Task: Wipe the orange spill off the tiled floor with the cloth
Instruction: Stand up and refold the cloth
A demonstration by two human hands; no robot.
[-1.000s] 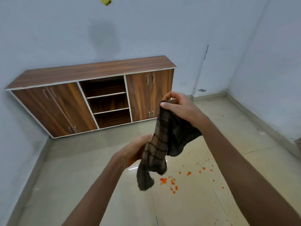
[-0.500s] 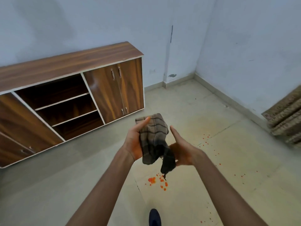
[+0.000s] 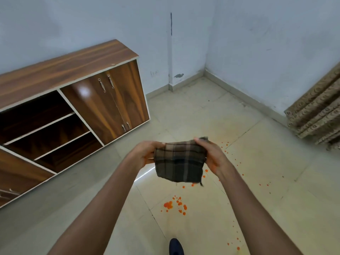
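A brown plaid cloth (image 3: 179,161) hangs folded between both hands, well above the floor. My left hand (image 3: 144,154) grips its left edge and my right hand (image 3: 211,155) grips its right edge, thumb on the top corner. Below it, the orange spill (image 3: 173,206) lies as a cluster of drops on the beige tiled floor (image 3: 266,208), with smaller orange specks scattered toward the right and back. The cloth hides part of the spill trail.
A low wooden cabinet (image 3: 73,107) with open shelves and shut doors stands against the left wall. A stack of patterned brown mats (image 3: 318,115) leans at the right wall. A dark shoe tip (image 3: 175,246) shows at the bottom edge.
The cloth went from hanging bunched in one hand to being held folded flat between both hands. The view has tilted down and moved nearer the spill.
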